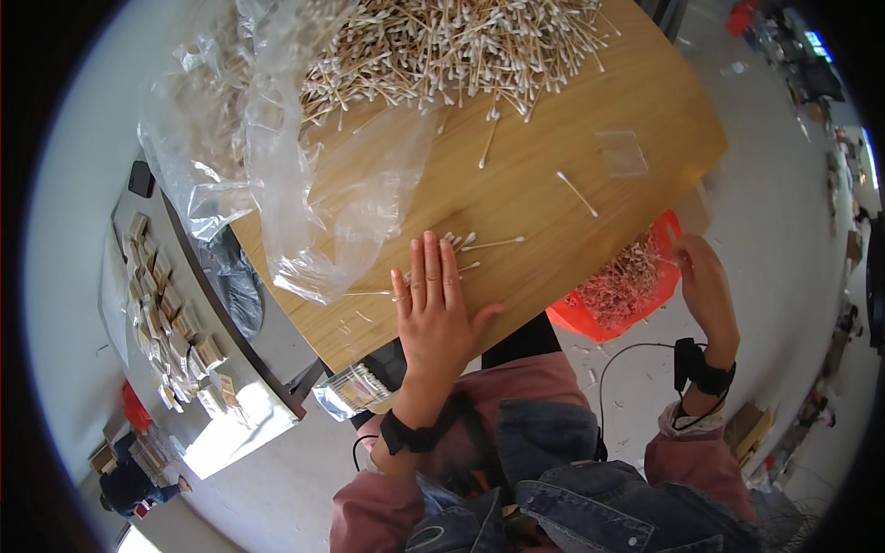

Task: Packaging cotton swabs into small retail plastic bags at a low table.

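My left hand [433,300] lies flat on the wooden table [544,198] near its front edge, fingers stretched out. Under and just beyond its fingertips are several cotton swabs [493,244], partly covered by the hand. To the right, past the table's edge, my right hand [705,276] hangs beside a red plastic bag [666,224] filled with pinkish scraps [627,281]. Its fingers are bent together at the bag's rim; what they hold, if anything, is hidden. A clear pack of cotton swabs [359,392] sits low by my left wrist.
A large heap of loose cotton swabs [452,51] covers the table's far side, beside a crumpled clear plastic bag [277,175]. One swab [577,194] and a small clear plastic piece [623,153] lie apart. Leftward, another table bears many small packs [166,313]; a person [129,484] works beyond.
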Demonstrator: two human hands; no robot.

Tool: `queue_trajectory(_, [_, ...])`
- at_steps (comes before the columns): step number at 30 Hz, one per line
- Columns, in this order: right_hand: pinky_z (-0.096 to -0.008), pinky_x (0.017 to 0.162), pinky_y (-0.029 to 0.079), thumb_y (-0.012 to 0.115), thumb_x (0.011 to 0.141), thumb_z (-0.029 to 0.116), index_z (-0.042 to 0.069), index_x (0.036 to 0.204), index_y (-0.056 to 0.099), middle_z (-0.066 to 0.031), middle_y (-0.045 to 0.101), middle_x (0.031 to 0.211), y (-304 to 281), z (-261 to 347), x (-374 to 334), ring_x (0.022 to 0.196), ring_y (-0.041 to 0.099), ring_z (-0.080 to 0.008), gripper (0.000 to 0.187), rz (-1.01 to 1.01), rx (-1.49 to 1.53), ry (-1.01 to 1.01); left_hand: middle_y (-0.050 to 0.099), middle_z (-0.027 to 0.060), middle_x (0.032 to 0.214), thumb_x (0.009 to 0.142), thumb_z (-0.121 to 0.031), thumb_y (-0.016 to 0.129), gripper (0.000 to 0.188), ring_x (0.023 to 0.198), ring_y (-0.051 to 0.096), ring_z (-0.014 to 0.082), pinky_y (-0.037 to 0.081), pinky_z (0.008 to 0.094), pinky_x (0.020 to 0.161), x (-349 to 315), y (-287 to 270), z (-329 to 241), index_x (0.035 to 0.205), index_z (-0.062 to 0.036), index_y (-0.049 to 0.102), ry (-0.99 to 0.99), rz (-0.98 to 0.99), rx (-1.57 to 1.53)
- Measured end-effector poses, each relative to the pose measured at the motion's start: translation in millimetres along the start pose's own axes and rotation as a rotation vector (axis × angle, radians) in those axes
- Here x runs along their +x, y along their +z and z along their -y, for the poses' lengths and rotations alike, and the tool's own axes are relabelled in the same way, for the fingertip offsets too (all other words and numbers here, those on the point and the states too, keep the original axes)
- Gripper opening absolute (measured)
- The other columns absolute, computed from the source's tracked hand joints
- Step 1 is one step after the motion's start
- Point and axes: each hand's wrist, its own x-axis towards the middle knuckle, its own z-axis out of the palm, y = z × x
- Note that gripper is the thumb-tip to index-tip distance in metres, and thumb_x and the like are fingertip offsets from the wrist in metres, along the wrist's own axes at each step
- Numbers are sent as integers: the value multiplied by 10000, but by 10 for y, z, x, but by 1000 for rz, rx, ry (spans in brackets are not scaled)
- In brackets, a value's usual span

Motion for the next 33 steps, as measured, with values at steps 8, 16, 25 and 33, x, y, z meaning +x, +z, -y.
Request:
queue_trajectory(8, [-416, 826, 477, 610, 870, -16, 29, 975, 576, -160, 625, 946, 720, 726, 547, 958, 613, -355, 119, -245, 211, -289, 234, 222, 1616, 859, -528, 665, 945, 1520, 175, 360, 124, 578, 1204, -72, -110, 33, 1543, 0, 281, -82, -50, -57])
queue_trajectory(16, [-419, 803, 475, 612, 784, -96, 28, 896, 590, -118, 628, 890, 1152, 1534, 1030, 892, 608, -319, 169, -81, 378, -712, 561, 125, 1371, 901, -87, 639, 417, 1354, 437, 354, 256, 535, 1176, -255, -355, 386, 1313, -54, 583, -191, -261, -58])
queue_trajectory(25, [-400, 805, 484, 717, 829, 49, 59, 919, 641, -56, 612, 949, 1182, 1762, 786, 943, 594, -294, 118, 167, 497, -897, 597, 103, 1163, 773, -96, 782, 220, 1187, 491, 350, 361, 494, 1045, -233, -567, 839, 983, -89, 718, -228, -223, -78])
queue_trajectory(33, [-402, 791, 479, 738, 796, 64, 69, 874, 636, -35, 604, 936, 1282, 1665, 692, 939, 584, -279, 129, 48, 496, -877, 608, 93, 1112, 762, -68, 778, 205, 1098, 516, 335, 388, 473, 959, -210, -566, 969, 952, -60, 703, -269, -221, -24])
